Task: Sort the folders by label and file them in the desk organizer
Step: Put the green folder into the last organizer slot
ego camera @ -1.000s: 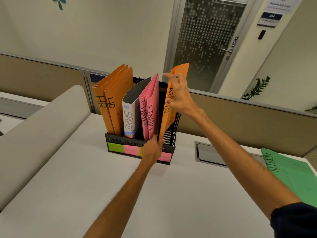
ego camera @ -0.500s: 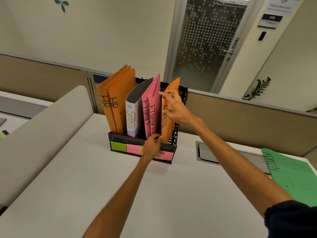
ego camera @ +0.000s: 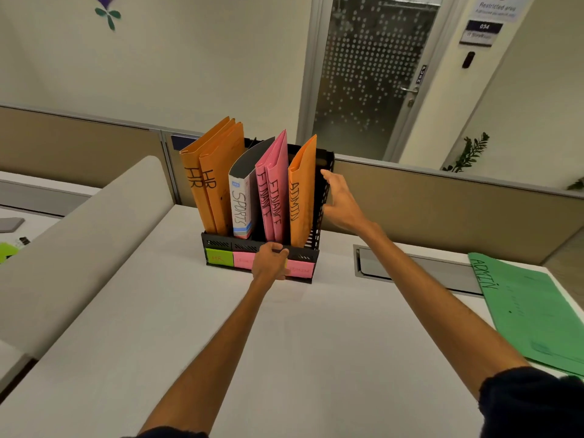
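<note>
One green ADMIN folder [ego camera: 531,311] lies flat, right of the organizer [ego camera: 221,244]. Left hand [ego camera: 268,262]: fingers curled over the organizer's front rim. Inside it, six upright: two orange HR folders [ego camera: 218,184], one SPORTS folder [ego camera: 241,203], two pink FINANCE folders [ego camera: 273,191], one orange ADMIN folder [ego camera: 301,191]. Right hand [ego camera: 339,197]: just beside its right wall, fingers loosely spread, holding nothing.

Bare forearms; dark navy sleeves [ego camera: 534,403] pushed above elbows.

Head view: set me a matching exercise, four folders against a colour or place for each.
1 HR folders
2 SPORTS folder
3 FINANCE folders
4 green folder

A flat on the desk
B pink
C leftmost slot of the organizer
D white and grey

Pairs: 1-C, 2-D, 3-B, 4-A.
</note>
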